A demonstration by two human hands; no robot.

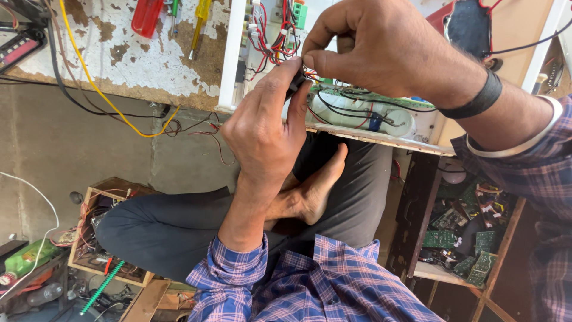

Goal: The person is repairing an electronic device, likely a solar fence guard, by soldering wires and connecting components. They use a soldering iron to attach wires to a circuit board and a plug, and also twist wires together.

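A small black connector (296, 83) with thin wires sits pinched between my left hand (262, 134) and right hand (381, 50), both closed on it, just above the open white casing (229, 59). I judge steady fingertip pressure matters, keeping the red and black wires (271, 45) untangled.

Green plastic bottle (24, 256), red cap, lying lower left; no labels, signs, screens.

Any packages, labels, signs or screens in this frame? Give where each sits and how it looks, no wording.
Display panel: top left on the worn bench, dark oblong with a reddish window, partly cut off.
Green bottle: lower left on the floor, lying down, label too blurred to tell.
No signs or packages show; the hands hold only a small wired part.
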